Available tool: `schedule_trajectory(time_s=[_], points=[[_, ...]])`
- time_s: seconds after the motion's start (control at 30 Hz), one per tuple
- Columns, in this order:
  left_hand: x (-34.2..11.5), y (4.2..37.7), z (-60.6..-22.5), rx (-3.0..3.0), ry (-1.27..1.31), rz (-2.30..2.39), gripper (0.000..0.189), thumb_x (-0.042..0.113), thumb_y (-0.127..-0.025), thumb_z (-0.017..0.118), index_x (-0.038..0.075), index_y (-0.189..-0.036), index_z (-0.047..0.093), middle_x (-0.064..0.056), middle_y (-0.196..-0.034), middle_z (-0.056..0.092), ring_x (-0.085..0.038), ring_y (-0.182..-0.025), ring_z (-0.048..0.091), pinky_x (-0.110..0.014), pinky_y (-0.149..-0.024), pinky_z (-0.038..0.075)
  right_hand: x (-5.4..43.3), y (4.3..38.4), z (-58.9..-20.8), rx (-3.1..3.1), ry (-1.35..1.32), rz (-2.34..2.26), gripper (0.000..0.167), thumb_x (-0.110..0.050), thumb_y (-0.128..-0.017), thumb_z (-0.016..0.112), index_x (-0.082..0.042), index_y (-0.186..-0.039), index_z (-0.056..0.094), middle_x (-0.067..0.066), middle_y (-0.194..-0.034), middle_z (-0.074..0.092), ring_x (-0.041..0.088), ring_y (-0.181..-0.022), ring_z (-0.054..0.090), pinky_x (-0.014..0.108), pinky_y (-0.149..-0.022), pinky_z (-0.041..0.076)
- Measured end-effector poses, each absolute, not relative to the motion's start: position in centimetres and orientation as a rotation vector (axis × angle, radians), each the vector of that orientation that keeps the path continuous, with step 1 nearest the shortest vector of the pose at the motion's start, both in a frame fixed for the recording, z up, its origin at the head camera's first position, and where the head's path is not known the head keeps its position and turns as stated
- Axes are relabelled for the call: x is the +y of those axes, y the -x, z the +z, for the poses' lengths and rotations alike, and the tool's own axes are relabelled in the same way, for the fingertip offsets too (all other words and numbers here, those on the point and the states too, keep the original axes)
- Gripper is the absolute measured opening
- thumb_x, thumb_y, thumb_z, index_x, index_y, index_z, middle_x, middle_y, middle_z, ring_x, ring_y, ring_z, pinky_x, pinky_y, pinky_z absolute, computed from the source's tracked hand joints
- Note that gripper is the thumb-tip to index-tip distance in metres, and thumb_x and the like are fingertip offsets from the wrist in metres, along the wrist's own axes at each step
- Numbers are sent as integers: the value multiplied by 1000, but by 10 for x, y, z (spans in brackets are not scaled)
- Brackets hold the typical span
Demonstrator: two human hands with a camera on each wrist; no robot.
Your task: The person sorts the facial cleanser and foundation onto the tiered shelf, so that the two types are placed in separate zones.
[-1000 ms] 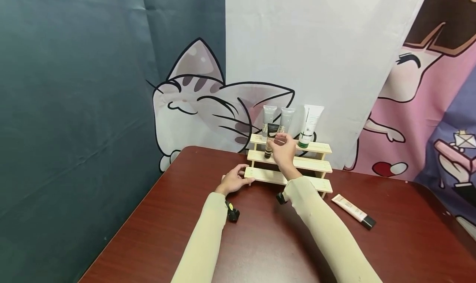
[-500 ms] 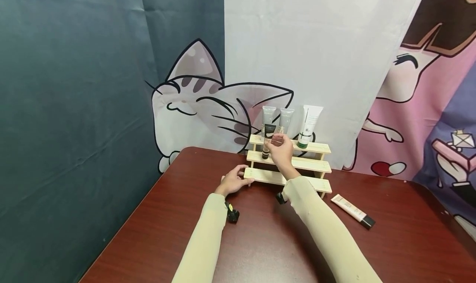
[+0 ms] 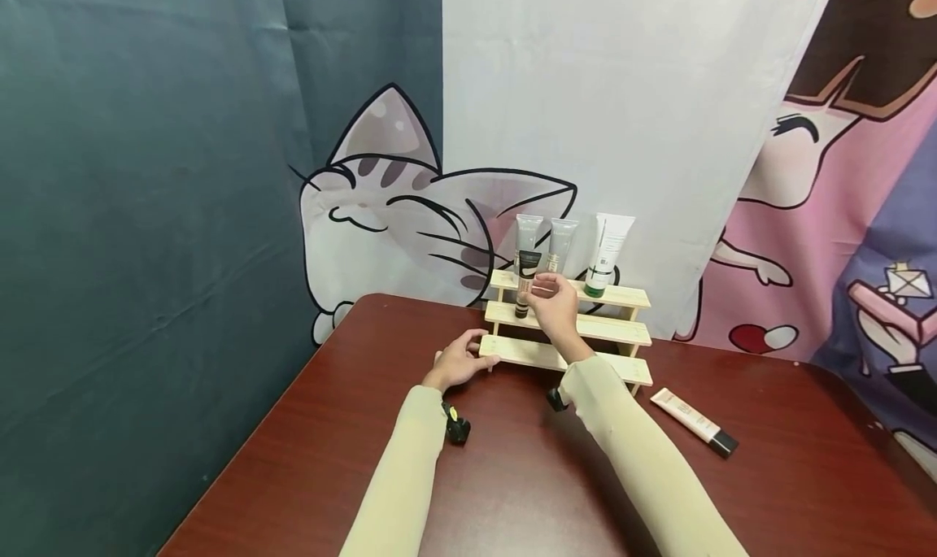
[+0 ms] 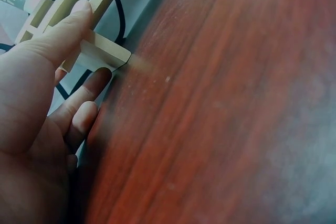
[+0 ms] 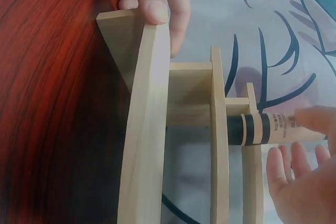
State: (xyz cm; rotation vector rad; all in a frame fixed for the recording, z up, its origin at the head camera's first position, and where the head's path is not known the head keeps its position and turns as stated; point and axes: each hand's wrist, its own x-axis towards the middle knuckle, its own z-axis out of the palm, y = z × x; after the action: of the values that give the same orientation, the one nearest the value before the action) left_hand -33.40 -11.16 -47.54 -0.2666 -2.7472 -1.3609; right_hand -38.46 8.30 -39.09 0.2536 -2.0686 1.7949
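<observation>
A three-tier wooden display stand (image 3: 521,350) is on the table. My left hand (image 3: 458,363) grips the left end of its lowest tier, thumb on the board and fingers around the end, as the left wrist view shows. A small black-and-beige cosmetic tube (image 3: 529,263) stands cap-down at the left of the middle tier. My right hand (image 3: 556,309) is beside it. In the right wrist view the thumb lies over the tube (image 5: 278,128); the loosely bent fingers appear apart from it. Whether the thumb touches cannot be told.
On the top tier stand two grey tubes, a left one (image 3: 529,230) and a right one (image 3: 562,236), and a white tube with a green cap (image 3: 609,252). A pale pink tube with a black cap (image 3: 688,415) lies on the red-brown table (image 3: 498,492). Printed cloth (image 3: 622,93) hangs behind.
Over the first half second the black-and-beige tube shifted slightly left with my right hand; since then it stands still. My left hand has stayed on the stand. The view has tilted a little.
</observation>
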Motion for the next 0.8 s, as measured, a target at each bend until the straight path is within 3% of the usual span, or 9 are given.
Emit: schedule_trajectory(time_s=[0.17, 0.63, 0.8], points=[[-112, 334, -472, -2750, 275, -1352, 65, 47, -86, 75, 20, -141, 52, 0, -113, 70, -18, -102, 65, -47, -91, 28, 93, 382, -393, -2114, -286, 1761, 44, 0, -79, 81, 3, -119, 64, 20, -115, 69, 34, -102, 69, 26, -78, 55], [-115, 335, -476, -2728, 286, -1391, 67, 47, -87, 74, 19, -143, 51, -1, -116, 69, -20, -106, 65, -50, -93, 27, 118, 365, -389, -2225, -357, 1695, 54, -6, -82, 81, 3, -130, 60, 22, -125, 65, 36, -111, 65, 38, -87, 53], [-114, 336, -476, -2725, 293, -1381, 67, 46, -87, 75, 19, -142, 51, 0, -113, 71, -20, -105, 65, -49, -93, 27, 135, 358, -388, -2272, -353, 1675, 56, -8, -81, 81, 3, -132, 58, 22, -126, 64, 38, -114, 63, 35, -88, 53]])
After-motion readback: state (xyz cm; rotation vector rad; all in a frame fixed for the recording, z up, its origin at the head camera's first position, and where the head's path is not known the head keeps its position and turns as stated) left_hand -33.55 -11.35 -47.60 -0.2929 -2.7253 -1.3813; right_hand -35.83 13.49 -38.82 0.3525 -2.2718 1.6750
